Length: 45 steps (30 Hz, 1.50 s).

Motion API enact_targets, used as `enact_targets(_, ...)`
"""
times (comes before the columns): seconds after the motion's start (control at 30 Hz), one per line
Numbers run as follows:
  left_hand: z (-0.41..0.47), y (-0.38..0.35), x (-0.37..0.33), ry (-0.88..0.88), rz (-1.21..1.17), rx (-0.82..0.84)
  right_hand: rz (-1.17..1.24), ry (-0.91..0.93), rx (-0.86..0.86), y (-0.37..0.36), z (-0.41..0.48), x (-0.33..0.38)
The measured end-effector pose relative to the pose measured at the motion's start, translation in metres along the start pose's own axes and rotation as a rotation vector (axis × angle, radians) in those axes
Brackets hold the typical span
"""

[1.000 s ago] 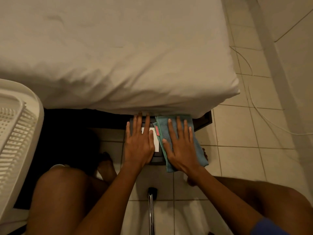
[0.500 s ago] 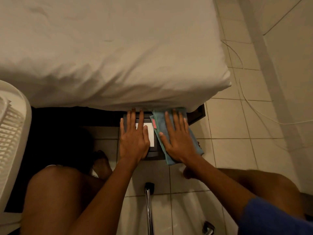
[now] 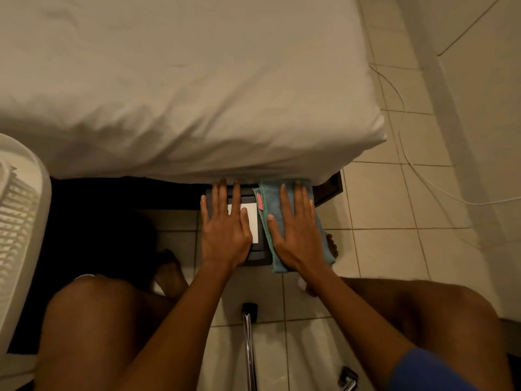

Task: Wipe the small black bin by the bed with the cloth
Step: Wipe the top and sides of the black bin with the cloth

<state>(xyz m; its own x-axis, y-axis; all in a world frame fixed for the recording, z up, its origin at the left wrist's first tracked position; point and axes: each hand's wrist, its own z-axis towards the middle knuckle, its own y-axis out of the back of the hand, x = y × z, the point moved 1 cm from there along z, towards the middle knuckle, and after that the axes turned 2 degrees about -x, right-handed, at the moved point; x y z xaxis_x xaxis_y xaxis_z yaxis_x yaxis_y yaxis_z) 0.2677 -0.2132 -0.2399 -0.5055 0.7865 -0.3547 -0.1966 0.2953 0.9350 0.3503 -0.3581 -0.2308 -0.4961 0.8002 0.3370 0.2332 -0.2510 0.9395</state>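
Presently, the small black bin (image 3: 255, 253) stands on the tiled floor (image 3: 380, 207) at the foot corner of the bed (image 3: 183, 94), its far edge tucked beneath the overhang of the white bedding. A white rectangular label (image 3: 252, 221) shows on its upper face, partly covered.

The left hand (image 3: 224, 235) lies flat on the left part of the bin top, palm down, fingers extended and slightly spread toward the bed; it grasps nothing, and its thumb crosses the label. The right hand (image 3: 296, 235) is likewise flat and open-palmed, pressing the cloth (image 3: 270, 201) against the right part of the bin. The fingers are straight, not curled round the fabric, so the cloth is pinned under the palm rather than clutched.

The cloth is teal, folded, with a small pink tag (image 3: 260, 201) near its left edge. It drapes over the bin's right side, its near corner hanging past the bin's front edge. The two hands sit just beside each other, thumbs apart.

The person crouches with both knees spread to either side of the bin, bare feet on the tiles. A white slatted plastic basket (image 3: 19, 221) stands at the left margin. A thin white cable (image 3: 408, 153) trails across the floor at right. A metal pole with a dark tip (image 3: 248, 334) lies on the tiles between the knees, near the bin but not touching it.
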Motion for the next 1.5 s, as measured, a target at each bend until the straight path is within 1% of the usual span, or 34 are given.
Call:
enact_targets(0.07,0.000,0.000,0.000,0.002,0.001,-0.002,0.042,-0.148,-0.073,-0.004,0.000,0.012)
enact_targets(0.13,0.000,0.000,0.001,0.006,0.005,0.006,0.075,-0.287,-0.103,-0.008,0.002,0.021)
enact_targets(0.2,0.000,0.001,0.000,0.016,0.001,0.020,0.082,-0.341,-0.110,-0.009,0.004,0.024)
enact_targets(0.3,0.000,0.000,-0.001,0.023,0.003,0.017,0.078,-0.255,-0.137,-0.006,-0.007,0.022)
enact_targets(0.4,0.001,0.000,-0.001,0.027,0.002,0.014,0.094,-0.173,-0.108,-0.006,-0.032,0.017)
enact_targets(0.47,0.000,-0.001,-0.001,0.026,-0.005,0.023,0.109,-0.177,-0.090,-0.008,-0.037,0.014)
enact_targets(0.67,-0.005,-0.004,-0.013,0.112,-0.042,-0.005,0.092,-0.212,-0.046,0.003,0.014,0.003)
enact_targets(0.77,-0.007,-0.004,-0.012,0.091,-0.040,-0.007,0.115,-0.183,-0.082,-0.001,-0.004,0.002)
enact_targets(0.87,-0.006,-0.004,-0.012,0.089,-0.040,0.003,0.084,-0.171,-0.131,-0.009,-0.032,0.009)
enact_targets(0.97,-0.004,-0.004,-0.009,0.075,-0.044,0.020,0.035,-0.188,-0.151,-0.014,-0.039,0.016)
enact_targets(1.13,-0.002,-0.002,-0.005,0.052,-0.048,0.028,0.022,-0.136,-0.117,-0.010,-0.030,0.014)
enact_targets(1.23,-0.002,0.000,-0.006,0.050,-0.050,0.039,0.026,-0.173,-0.107,-0.005,-0.014,0.002)
enact_targets(1.33,0.000,0.000,-0.004,0.054,-0.044,0.052,0.094,-0.211,-0.099,0.001,0.005,-0.005)
enact_targets(1.5,0.000,0.001,0.001,0.023,-0.035,0.039,0.107,-0.219,-0.141,0.001,0.005,0.004)
